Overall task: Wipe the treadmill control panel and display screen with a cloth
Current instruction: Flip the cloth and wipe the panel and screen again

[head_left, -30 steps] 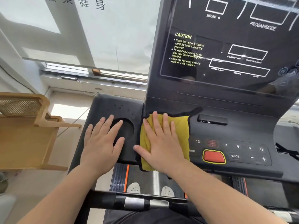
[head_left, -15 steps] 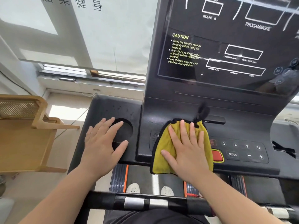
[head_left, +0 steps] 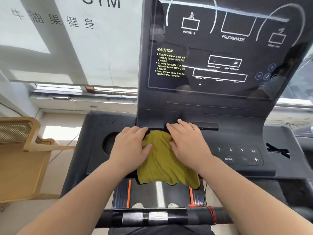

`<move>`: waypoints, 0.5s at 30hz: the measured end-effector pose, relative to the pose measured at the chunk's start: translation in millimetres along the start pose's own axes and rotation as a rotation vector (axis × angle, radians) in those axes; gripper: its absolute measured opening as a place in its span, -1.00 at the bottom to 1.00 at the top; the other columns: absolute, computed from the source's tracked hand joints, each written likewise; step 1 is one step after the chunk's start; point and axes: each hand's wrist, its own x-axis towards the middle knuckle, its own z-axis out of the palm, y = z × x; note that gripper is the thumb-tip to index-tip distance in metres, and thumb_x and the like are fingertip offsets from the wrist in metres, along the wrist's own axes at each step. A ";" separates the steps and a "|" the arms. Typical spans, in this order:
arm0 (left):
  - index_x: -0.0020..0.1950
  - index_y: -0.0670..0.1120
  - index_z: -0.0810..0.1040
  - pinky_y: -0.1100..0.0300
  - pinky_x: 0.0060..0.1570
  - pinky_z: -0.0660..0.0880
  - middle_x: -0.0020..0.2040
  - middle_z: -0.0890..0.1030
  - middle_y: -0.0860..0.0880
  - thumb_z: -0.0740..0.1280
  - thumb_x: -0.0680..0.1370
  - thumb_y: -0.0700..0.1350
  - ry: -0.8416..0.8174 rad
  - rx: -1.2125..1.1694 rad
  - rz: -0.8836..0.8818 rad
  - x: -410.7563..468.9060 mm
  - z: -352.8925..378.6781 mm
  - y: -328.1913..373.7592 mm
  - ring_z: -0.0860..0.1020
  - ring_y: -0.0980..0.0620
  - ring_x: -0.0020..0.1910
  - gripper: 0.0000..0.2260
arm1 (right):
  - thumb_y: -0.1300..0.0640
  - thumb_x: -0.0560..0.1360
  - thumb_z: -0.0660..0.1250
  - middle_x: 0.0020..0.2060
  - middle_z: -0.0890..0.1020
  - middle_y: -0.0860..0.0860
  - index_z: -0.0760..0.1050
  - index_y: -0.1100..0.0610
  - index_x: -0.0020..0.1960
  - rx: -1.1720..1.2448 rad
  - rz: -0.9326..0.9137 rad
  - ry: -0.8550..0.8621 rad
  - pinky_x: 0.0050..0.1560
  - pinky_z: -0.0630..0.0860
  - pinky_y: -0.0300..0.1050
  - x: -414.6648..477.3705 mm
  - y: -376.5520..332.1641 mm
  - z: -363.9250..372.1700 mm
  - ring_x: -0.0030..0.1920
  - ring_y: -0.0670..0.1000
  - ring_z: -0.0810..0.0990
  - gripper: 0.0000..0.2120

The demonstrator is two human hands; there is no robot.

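Here, at lower centre, my left hand (head_left: pixel 130 146) and right hand (head_left: pixel 188 143) press flat, fingers spread, on the bunched yellow cloth (head_left: pixel 162 165) lying over the control panel (head_left: pixel 237 141); above stands the dark display screen (head_left: pixel 220 53).

cloth (head_left: pixel 162 160): soft, creased yellow fabric under my palms
display screen (head_left: pixel 220 53): glossy, reflective black
control panel (head_left: pixel 237 138): matt dark plastic
handlebar (head_left: pixel 152 217): shiny metal bands

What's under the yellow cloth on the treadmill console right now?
The yellow cloth lies on the control panel, both hands on it: left hand, right hand. To its right, the MODE button shows. Any buttons beneath it are hidden.
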 end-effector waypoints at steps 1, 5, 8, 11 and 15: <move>0.25 -0.04 0.62 -0.05 0.03 0.53 0.04 0.65 -0.03 0.33 0.47 0.15 0.004 0.007 0.002 3.3 1.6 2.0 0.56 -0.14 0.02 -0.57 | -0.06 0.52 0.39 0.22 0.63 0.04 0.46 0.09 0.47 -0.029 0.003 -0.011 0.42 0.36 0.17 -0.9 5.1 2.2 0.36 0.17 0.51 -0.45; -0.16 -0.01 0.60 0.00 -0.15 0.50 -0.16 0.56 0.02 0.46 0.44 0.00 0.082 -0.024 0.029 10.8 4.3 6.2 0.51 -0.12 -0.14 -0.88 | -0.09 0.44 0.45 -0.18 0.58 -0.02 0.67 0.03 -0.07 -0.093 -0.006 0.101 0.18 0.37 0.09 -5.8 14.7 3.5 0.00 0.15 0.54 -0.80; -0.17 -0.03 0.55 0.04 -0.14 0.45 -0.21 0.54 0.06 0.43 0.48 -0.03 0.141 -0.109 0.022 13.6 -5.6 8.2 0.47 -0.05 -0.15 -0.88 | -0.04 0.45 0.36 -0.22 0.56 -0.02 0.61 0.05 -0.18 -0.029 -0.024 0.108 0.09 0.40 0.08 -6.4 21.1 -3.7 -0.03 0.15 0.55 -0.83; -0.16 -0.04 0.55 0.07 -0.16 0.41 -0.30 0.48 0.12 0.41 0.51 -0.06 0.178 -0.189 0.025 22.0 -31.5 9.6 0.46 0.00 -0.20 -0.89 | -0.02 0.56 0.35 -0.17 0.59 -0.06 0.56 0.05 -0.04 0.175 0.014 0.077 -0.06 0.43 0.01 1.1 29.0 -33.8 -0.02 0.12 0.57 -0.86; -0.17 -0.01 0.52 0.09 -0.19 0.36 -0.30 0.54 0.08 0.40 0.53 -0.06 0.264 -0.226 0.030 38.6 -83.5 26.3 0.50 -0.01 -0.23 -0.88 | 0.00 0.60 0.38 -0.12 0.60 -0.04 0.54 0.06 0.04 0.285 0.030 0.216 -0.13 0.29 -0.07 20.2 41.1 -91.3 -0.06 0.10 0.56 -0.87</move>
